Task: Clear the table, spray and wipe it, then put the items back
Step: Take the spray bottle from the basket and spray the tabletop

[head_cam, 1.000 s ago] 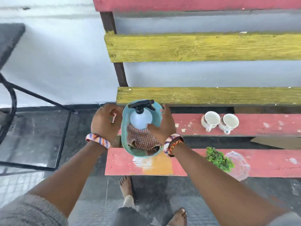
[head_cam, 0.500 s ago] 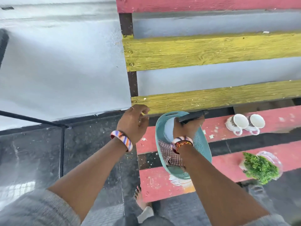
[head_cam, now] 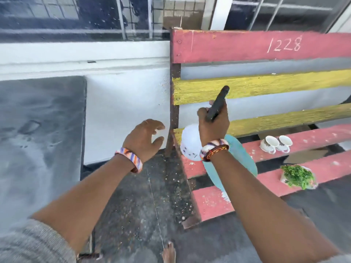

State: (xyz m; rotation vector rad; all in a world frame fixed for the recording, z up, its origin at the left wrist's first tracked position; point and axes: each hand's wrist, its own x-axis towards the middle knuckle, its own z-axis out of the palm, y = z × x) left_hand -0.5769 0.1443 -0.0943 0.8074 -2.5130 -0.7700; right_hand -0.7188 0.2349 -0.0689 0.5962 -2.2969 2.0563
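Right hand (head_cam: 213, 123) grips the spray bottle (head_cam: 190, 142) by its neck; left hand (head_cam: 143, 138) hangs relaxed.

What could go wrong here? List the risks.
1. The right hand grips the spray bottle only by its black head; the swinging body could knock the basket.
2. The cups and glass plant pot sit on narrow bench slats; a bump might tip them off.

wall (head_cam: 123, 103): white, at 11 o'clock | window bars (head_cam: 136, 16): 12 o'clock | floor (head_cam: 144, 202): dark, speckled, 6 o'clock | bench (head_cam: 266, 88): red and yellow planks, 2 o'clock
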